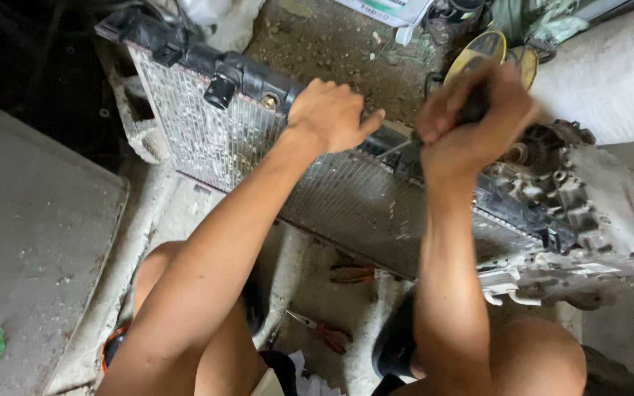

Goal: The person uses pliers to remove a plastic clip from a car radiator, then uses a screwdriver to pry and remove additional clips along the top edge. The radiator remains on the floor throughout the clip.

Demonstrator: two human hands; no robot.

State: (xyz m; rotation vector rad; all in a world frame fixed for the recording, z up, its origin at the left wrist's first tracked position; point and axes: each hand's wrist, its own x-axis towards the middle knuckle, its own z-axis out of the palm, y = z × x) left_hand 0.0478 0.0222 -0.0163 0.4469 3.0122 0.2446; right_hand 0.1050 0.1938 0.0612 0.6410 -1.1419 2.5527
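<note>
Head view showed me a finned metal radiator with black plastic top; my left hand gripped its rim, right hand clenched a dark tool handle beside it.

white cardboard box with dark print at top edge, lying on dirt ground, partly cut off

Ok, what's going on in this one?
A person is working on a radiator propped upright on the floor. The left hand grips its black top tank, steadying it. The right hand is clenched around a tool handle, pressing at the tank's edge. Pliers lie on the floor below.
</note>
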